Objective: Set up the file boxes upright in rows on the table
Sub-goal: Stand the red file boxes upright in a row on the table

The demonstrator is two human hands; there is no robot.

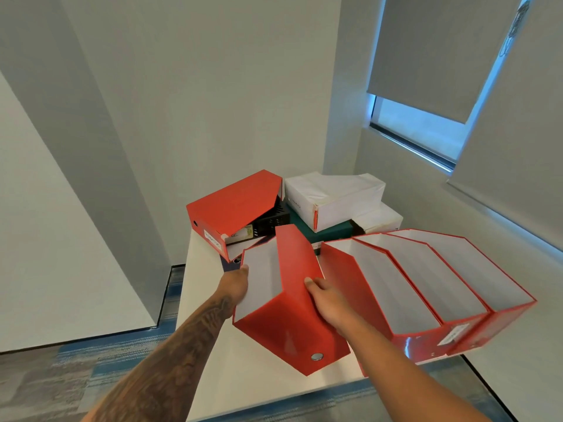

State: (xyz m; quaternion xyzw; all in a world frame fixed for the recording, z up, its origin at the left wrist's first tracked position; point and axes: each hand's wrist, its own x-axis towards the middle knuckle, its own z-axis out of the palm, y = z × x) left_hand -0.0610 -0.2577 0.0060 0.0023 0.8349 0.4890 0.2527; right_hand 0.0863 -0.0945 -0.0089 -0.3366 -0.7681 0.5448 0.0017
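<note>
Honestly, the risk I see is the tilted red file box (283, 296) swinging into the upright row (426, 287) just beside it and knocking one over. Left hand (236, 284) grips its open white side, right hand (327, 300) clamps the red panel, both wrapped on. It's over the table (210, 345).

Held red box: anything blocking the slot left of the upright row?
Nothing visible. Both hands, left hand and right hand, hold the red file box directly beside the upright row; the table below looks bare.
</note>
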